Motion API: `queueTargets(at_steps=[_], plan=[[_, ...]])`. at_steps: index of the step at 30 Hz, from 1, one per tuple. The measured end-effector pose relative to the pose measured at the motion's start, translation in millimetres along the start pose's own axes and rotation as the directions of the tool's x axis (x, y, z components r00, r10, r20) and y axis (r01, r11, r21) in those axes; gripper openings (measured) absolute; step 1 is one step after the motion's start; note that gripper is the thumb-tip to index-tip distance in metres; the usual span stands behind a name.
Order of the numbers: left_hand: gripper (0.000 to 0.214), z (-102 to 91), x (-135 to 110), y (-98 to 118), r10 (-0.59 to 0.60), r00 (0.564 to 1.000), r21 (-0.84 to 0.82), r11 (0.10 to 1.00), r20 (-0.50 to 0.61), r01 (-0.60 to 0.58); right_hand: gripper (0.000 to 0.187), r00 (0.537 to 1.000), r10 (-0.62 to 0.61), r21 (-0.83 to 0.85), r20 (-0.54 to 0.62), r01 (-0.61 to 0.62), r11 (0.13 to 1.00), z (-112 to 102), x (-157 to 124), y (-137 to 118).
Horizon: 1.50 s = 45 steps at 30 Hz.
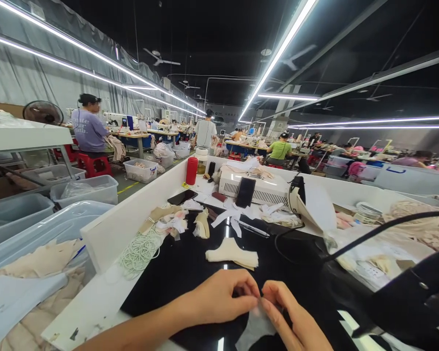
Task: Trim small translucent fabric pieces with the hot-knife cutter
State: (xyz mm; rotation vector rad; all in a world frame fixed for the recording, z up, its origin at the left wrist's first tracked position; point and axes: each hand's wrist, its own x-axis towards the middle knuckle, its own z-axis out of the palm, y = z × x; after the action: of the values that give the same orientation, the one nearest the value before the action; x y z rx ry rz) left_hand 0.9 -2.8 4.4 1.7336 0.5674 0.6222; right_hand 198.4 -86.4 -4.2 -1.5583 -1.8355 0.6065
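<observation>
Near the front edge of the bench's black top (pixel 164 280), the left hand (pixel 229 296) and right hand (pixel 290 312) nearly meet, thumb and forefinger of each pinching the upper part of a thin, pale fabric piece (pixel 254 327). Just beyond lies a small stack of cream pieces (pixel 232 252). Tangled pale-green cord (pixel 141 251) rests at the left edge; a red container (pixel 191 170) stands in the far left corner, and a white vented box (pixel 269 191) along the far edge.
</observation>
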Motion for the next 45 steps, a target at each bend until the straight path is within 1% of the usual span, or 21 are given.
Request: queueTargets(at_steps=[4, 8, 11, 14, 16, 17, 20, 23, 26, 30, 35, 40, 45], plan=[[0.016, -1.0, 6, -3, -0.052, 0.998, -0.132, 0.99, -0.046, 0.046, 0.033, 0.998, 0.011, 0.04, -0.054, -0.009, 0.999, -4, 3, 2], [0.022, -5.0, 10, -3, -0.097, 0.992, -0.208, 0.975, -0.083, 0.078, 0.03, 0.992, -0.013, 0.074, -0.127, 0.022, 0.997, -6, 8, 0], [0.032, -7.9, 10, -4, -0.118, 0.989, -0.243, 0.965, -0.084, 0.095, 0.024, 0.979, -0.029, 0.074, -0.201, 0.044, 0.996, -6, 14, -1], [0.045, -10.2, 11, -6, -0.132, 0.989, -0.265, 0.958, -0.067, 0.11, 0.023, 0.962, -0.034, 0.06, -0.271, 0.052, 0.997, -5, 21, -1], [0.049, -13.0, 12, -6, -0.132, 0.987, -0.259, 0.96, -0.088, 0.106, 0.024, 0.954, -0.034, 0.054, -0.297, 0.053, 0.997, -4, 26, 0], [0.048, -15.2, 12, -6, -0.127, 0.985, -0.243, 0.965, -0.116, 0.096, 0.024, 0.951, -0.038, 0.049, -0.307, 0.056, 0.997, -4, 29, 0], [0.04, -25.9, 14, -3, -0.084, 0.968, -0.146, 0.988, -0.238, 0.049, 0.025, 0.944, -0.061, 0.029, -0.323, 0.074, 0.997, -2, 43, -2], [0.024, -41.3, 17, 0, -0.017, 0.936, -0.001, 1.0, -0.353, 0.018, 0.028, 0.94, -0.092, -0.003, -0.329, 0.096, 0.995, 1, 63, -4], [0.011, -55.4, 21, 1, 0.062, 0.912, 0.176, 0.984, -0.405, 0.011, 0.03, 0.938, -0.126, -0.052, -0.323, 0.116, 0.992, 6, 86, -3], [0.006, -64.2, 27, -4, 0.143, 0.91, 0.401, 0.916, -0.388, 0.027, 0.032, 0.941, -0.168, -0.142, -0.293, 0.13, 0.981, 14, 108, 5], [0.01, -64.9, 27, -16, 0.195, 0.926, 0.618, 0.785, -0.322, 0.049, 0.034, 0.946, -0.2, -0.267, -0.256, 0.13, 0.955, 22, 112, 13], [0.015, -65.6, 25, -24, 0.185, 0.946, 0.735, 0.674, -0.265, 0.074, 0.035, 0.95, -0.221, -0.332, -0.221, 0.14, 0.933, 27, 108, 16], [0.018, -65.2, 24, -28, 0.167, 0.954, 0.794, 0.599, -0.249, 0.103, 0.029, 0.948, -0.233, -0.358, -0.216, 0.146, 0.922, 30, 108, 18]])
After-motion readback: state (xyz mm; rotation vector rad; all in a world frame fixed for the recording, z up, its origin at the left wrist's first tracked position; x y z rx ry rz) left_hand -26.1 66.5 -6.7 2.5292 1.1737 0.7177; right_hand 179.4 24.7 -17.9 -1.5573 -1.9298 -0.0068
